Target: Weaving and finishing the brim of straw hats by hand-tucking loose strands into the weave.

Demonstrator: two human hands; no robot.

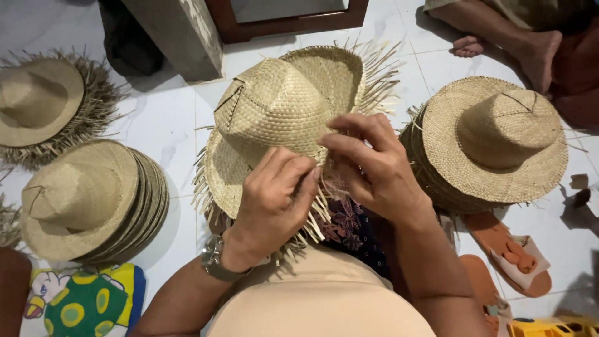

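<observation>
A woven straw hat [281, 103] with a frayed, unfinished brim rests in my lap, crown facing up. My left hand [277, 196], with a wristwatch on the wrist, grips the near part of the brim. My right hand [374, 168] pinches loose straw strands at the brim where it meets the crown, fingertips close to those of the left hand.
A stack of finished straw hats [493, 140] lies to the right, another stack [87, 200] to the left, a frayed hat [50, 103] at far left. Orange sandals [515, 253] lie at lower right. Another person's foot [536, 47] rests at upper right. A wooden frame [281, 25] stands behind.
</observation>
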